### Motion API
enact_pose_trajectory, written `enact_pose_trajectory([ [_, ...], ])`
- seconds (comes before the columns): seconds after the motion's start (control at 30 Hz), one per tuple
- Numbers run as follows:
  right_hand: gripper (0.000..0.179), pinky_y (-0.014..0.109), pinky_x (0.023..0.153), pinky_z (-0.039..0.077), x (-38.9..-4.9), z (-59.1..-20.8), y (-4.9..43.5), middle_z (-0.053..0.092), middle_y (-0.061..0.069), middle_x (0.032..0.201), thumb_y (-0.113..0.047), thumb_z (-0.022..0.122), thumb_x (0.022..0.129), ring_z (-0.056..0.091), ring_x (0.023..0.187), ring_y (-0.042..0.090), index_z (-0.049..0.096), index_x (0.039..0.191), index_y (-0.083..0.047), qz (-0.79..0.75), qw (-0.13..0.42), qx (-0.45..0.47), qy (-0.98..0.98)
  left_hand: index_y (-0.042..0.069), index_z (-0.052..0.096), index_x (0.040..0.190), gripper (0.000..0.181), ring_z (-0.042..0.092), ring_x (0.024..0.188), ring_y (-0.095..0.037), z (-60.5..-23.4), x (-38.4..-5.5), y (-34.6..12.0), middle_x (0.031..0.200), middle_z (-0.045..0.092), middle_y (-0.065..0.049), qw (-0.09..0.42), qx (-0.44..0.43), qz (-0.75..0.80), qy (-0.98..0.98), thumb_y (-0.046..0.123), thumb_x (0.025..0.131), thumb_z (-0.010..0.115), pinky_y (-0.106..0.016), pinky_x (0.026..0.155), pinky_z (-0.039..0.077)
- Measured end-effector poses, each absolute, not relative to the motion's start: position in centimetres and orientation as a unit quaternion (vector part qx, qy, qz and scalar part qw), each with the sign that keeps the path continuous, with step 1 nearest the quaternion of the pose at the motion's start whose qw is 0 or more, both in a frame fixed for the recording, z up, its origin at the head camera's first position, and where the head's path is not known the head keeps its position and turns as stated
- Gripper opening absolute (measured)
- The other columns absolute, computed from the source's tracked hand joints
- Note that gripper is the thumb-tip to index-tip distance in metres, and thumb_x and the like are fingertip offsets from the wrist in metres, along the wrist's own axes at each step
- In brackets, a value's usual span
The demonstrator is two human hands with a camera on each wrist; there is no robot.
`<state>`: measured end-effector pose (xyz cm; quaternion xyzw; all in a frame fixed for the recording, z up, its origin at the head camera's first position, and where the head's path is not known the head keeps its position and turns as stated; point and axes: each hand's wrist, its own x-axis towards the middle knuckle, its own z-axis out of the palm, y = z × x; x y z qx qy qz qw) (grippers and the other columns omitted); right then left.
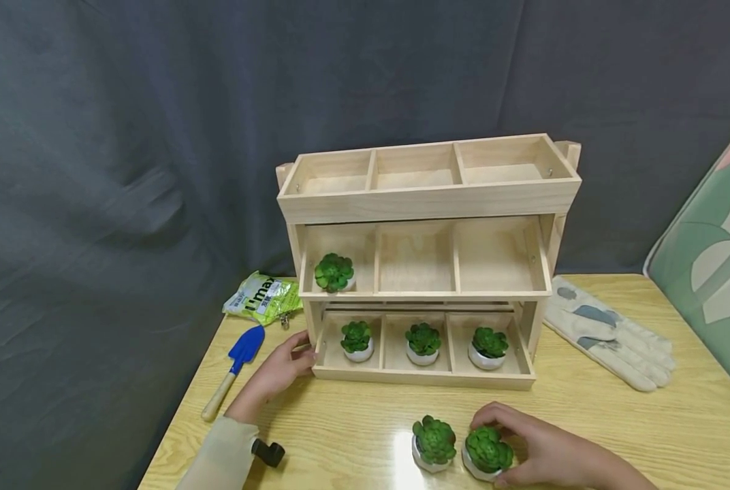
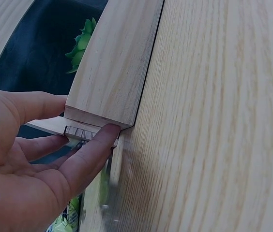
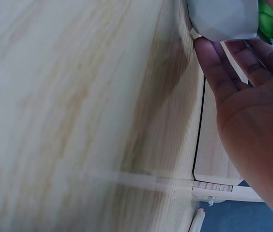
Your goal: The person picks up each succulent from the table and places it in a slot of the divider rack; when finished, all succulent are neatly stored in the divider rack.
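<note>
My right hand holds a small succulent in a white pot, thumb on the near side and fingers on the far side. In the right wrist view its fingertips lie against the white pot. Just left of it another potted succulent stands on the table. My left hand touches the lower left end of a three-tier wooden shelf with relaxed fingers. The left wrist view shows those fingertips at the end of the bottom tray.
Three potted succulents sit in the bottom tier's compartments, and one succulent in the middle tier's left compartment. Left of the shelf lie a green-and-white bag and a blue trowel. Work gloves lie at the right.
</note>
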<state>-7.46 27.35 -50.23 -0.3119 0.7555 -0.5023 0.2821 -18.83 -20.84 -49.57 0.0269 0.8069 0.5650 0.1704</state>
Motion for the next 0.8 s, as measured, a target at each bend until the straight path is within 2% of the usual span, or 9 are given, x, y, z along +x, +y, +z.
enact_pose_trajectory([
  [0.2,0.059,0.015,0.103,0.050,-7.42,-50.32,27.30,0.056,0.002,0.141,-0.027,0.082,0.096,0.054,0.124,0.001,0.052,0.146,-0.016,-0.498,0.265,-0.327,0.758,0.005,0.030,0.168,0.066,0.057,0.142,-0.047,-49.60,-18.83,-20.82,0.167,0.040,-0.027,0.169,0.025,0.561,0.810,0.011,0.109,0.060,-0.049,0.100,0.064],
  [0.6,0.056,0.013,0.102,0.049,-7.28,-49.83,27.34,0.057,0.002,0.141,-0.027,0.082,0.096,0.055,0.124,0.002,0.053,0.143,-0.017,-0.497,0.268,-0.301,0.768,0.008,0.035,0.167,0.064,0.057,0.143,-0.045,-49.76,-18.91,-20.72,0.166,0.043,-0.024,0.164,0.014,0.563,0.810,0.012,0.109,0.061,-0.049,0.102,0.063],
  [0.8,0.055,0.017,0.100,0.053,-7.25,-49.50,27.28,0.058,0.000,0.139,-0.029,0.084,0.094,0.058,0.120,0.001,0.056,0.140,-0.023,-0.473,0.218,-0.320,0.792,0.007,0.033,0.167,0.063,0.056,0.145,-0.045,-49.74,-18.83,-20.79,0.167,0.041,-0.025,0.168,0.025,0.565,0.807,0.013,0.110,0.058,-0.048,0.104,0.062],
])
